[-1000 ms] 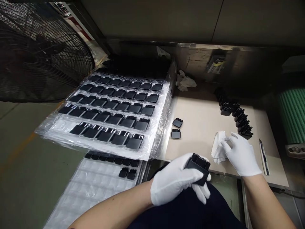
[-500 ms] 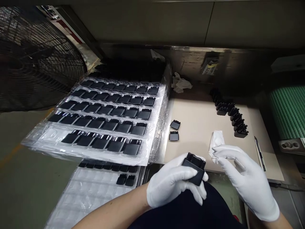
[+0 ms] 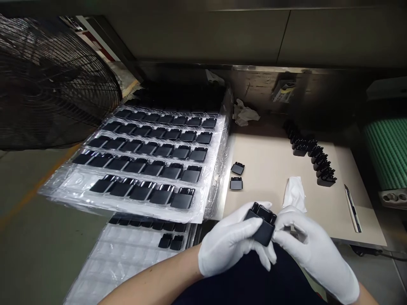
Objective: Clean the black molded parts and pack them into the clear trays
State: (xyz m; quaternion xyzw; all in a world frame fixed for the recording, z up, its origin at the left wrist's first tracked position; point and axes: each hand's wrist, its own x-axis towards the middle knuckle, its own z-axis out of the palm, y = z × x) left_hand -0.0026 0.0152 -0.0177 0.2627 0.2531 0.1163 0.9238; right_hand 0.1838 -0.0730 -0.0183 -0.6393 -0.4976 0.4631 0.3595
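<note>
Both my hands wear white gloves. My left hand (image 3: pixel 232 243) grips a small black plastic part (image 3: pixel 263 223) just in front of my lap. My right hand (image 3: pixel 310 250) has its fingertips against the right side of that same part. A crumpled white cloth (image 3: pixel 295 192) lies on the beige mat (image 3: pixel 270 169) just beyond my right hand, untouched. Two loose black parts (image 3: pixel 237 176) lie near the mat's left edge.
A clear blister tray (image 3: pixel 143 161) filled with rows of black parts sits on a stack at left; a lower tray (image 3: pixel 127 254) holds a few. A curved row of black parts (image 3: pixel 313 156) stands at right, a pen-like tool (image 3: pixel 352 207) beside it. A large fan (image 3: pixel 47 80) stands far left; a green belt (image 3: pixel 389 152) runs at right.
My right hand left the white cloth on the mat and came back toward me to meet the black part in my left hand.
</note>
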